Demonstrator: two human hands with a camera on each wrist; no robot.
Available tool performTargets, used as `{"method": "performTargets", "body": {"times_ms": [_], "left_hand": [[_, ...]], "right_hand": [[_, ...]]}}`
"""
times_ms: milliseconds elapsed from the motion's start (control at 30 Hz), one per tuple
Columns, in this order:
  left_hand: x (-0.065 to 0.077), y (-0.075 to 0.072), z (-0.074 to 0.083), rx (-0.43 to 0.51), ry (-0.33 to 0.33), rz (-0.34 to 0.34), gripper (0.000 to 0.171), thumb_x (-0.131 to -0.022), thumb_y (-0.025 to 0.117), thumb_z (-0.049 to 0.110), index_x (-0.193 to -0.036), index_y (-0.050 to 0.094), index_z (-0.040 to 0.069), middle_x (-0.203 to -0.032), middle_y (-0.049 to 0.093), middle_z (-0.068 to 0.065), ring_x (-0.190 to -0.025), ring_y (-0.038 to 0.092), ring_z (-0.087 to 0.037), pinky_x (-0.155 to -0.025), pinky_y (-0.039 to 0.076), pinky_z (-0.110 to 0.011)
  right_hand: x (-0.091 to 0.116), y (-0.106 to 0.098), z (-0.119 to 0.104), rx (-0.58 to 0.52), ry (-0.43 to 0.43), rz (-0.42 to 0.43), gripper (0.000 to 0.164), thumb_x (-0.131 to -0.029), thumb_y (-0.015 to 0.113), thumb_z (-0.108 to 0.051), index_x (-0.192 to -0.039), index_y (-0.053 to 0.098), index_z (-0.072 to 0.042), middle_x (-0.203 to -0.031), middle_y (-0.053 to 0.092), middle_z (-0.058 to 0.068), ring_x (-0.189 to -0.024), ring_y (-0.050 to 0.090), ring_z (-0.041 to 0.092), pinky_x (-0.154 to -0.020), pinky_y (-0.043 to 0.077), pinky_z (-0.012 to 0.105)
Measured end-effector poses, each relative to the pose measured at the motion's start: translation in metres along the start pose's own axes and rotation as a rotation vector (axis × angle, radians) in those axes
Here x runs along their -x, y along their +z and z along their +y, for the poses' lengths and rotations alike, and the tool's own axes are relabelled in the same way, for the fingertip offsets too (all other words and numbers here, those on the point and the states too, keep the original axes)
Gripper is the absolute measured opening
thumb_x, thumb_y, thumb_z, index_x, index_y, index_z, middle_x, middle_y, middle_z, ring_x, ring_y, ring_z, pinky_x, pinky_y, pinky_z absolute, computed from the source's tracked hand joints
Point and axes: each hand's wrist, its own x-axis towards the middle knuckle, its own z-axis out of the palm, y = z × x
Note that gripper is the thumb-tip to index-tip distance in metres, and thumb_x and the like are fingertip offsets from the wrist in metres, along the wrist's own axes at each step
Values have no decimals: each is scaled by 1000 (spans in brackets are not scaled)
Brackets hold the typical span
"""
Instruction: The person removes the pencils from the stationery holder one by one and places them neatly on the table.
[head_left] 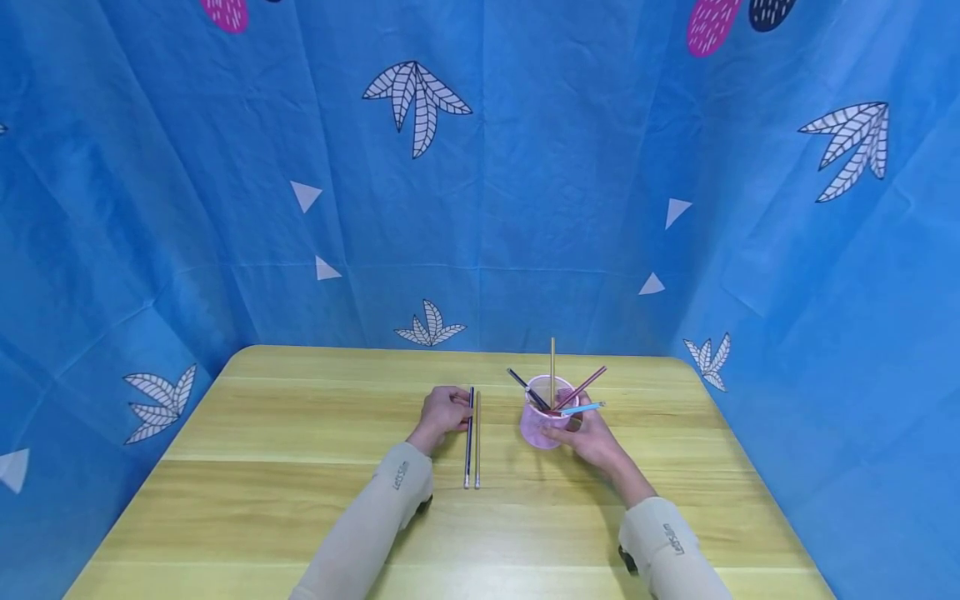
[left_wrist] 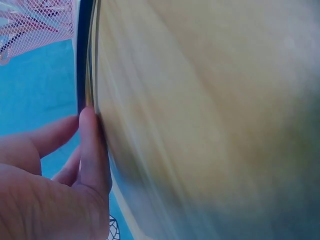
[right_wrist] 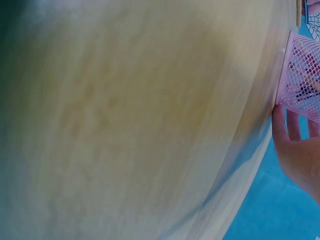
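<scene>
In the head view, my left hand (head_left: 447,410) is at the left side of a dark pencil (head_left: 468,450). Its thumb and fingertips pinch this pencil near the middle, as the left wrist view shows from close by. A gold-brown pencil (head_left: 477,450) lies parallel, just to the right. My right hand (head_left: 592,433) grips a pink mesh pen holder (head_left: 538,429) from its right side, thumb in front. Leaning out of the holder are a black pencil (head_left: 519,379), a gold pencil (head_left: 552,358), a dark red pencil (head_left: 592,379) and a light blue pencil (head_left: 585,408).
Everything stands on a light wooden table (head_left: 300,500). Blue patterned curtain (head_left: 480,208) hangs behind the table and along both sides. Both forearms wear pale sleeves (head_left: 367,517) and reach in from the near edge.
</scene>
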Motion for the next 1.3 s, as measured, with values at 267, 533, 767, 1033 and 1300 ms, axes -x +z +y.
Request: {"method": "performTargets", "body": {"times_ms": [267,533,767,1033,1300], "left_hand": [[1,1,1,-22,-2,9,33,-91,70,-8,-123,68,-2,-104,71,-15,-79,67,-20,-66,65,-26],[2,2,2,-33,0,27,31,-91,70,-7,-121,69,-1,-102,71,-13,-77,67,-20,-66,65,-28],[0,3,0,-48,-4,31,32,-89,70,-8,-120,69,0,-102,70,-13,-77,67,-20,-63,64,-25],[1,5,-2,-65,25,41,37,-86,64,-12,-122,68,-1,-96,68,-10,-74,64,-17,-58,61,-22],[0,5,-2,-65,17,42,43,-82,64,-16,-122,67,-1,-96,67,-9,-71,62,-16,-56,61,-22]], "right_hand": [[-2,1,1,5,5,-4,77,-87,81,-7,-150,37,-3,-142,53,33,-131,55,53,-109,53,60],[0,0,0,-1,-2,-3,77,-86,82,-10,-150,39,-7,-142,54,30,-131,56,50,-107,55,56],[2,1,-2,-30,3,-6,76,-86,82,-8,-149,39,-6,-141,54,30,-129,57,49,-106,56,55],[9,0,-15,-12,8,-14,76,-87,81,-8,-149,39,-3,-140,54,31,-128,57,50,-106,56,57],[1,0,-5,-1,1,-17,75,-88,79,-6,-151,37,-5,-141,54,30,-128,58,49,-106,56,56]]}}
